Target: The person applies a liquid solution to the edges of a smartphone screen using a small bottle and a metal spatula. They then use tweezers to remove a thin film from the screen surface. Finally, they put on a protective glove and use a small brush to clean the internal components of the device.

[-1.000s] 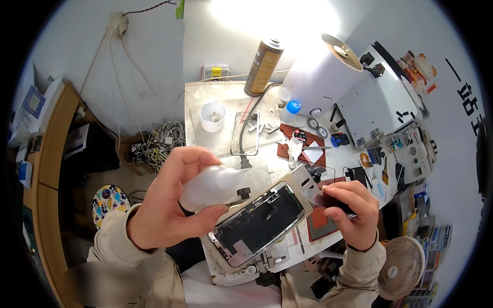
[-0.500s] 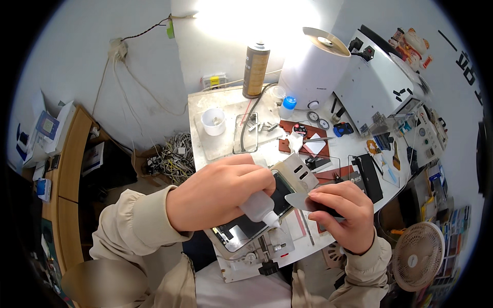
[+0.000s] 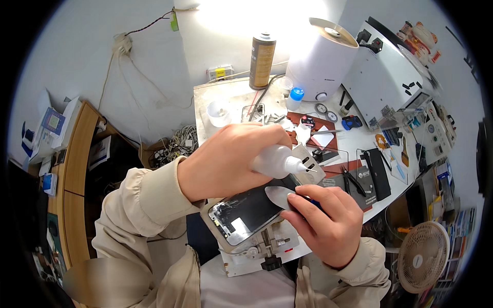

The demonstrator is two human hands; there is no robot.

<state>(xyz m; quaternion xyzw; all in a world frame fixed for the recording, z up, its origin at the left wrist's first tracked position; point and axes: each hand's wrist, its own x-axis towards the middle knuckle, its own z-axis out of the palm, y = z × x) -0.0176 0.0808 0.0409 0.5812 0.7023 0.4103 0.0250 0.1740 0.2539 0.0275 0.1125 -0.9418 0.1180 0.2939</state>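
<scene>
My left hand (image 3: 231, 159) is closed around a translucent squeeze bottle (image 3: 275, 161), its needle tip pointing right above the clamped phone. Between the thumb and fingers of my right hand (image 3: 328, 218) is a thin metal pry blade (image 3: 277, 195), its rounded end at the phone's right part. The opened phone (image 3: 254, 203) lies slanted below both hands, its dark surface streaked with a shiny wet-looking film near the lower left. A metal clamp fixture (image 3: 267, 244) with a black knob (image 3: 271, 263) is at the phone's near side. My left hand hides part of the phone's far edge.
Behind my hands stand a white cup (image 3: 219, 114), a spray can (image 3: 262, 61), a blue-capped bottle (image 3: 295, 97) and a white cylindrical appliance (image 3: 321, 61). Pliers (image 3: 353, 182) and a black pouch (image 3: 376, 174) lie to the right. A fan (image 3: 423, 256) stands beyond the table's right edge.
My left hand has risen and tipped the bottle from nozzle-down to nearly level. The pry blade has moved left and down to the phone. More of the phone's wet surface shows.
</scene>
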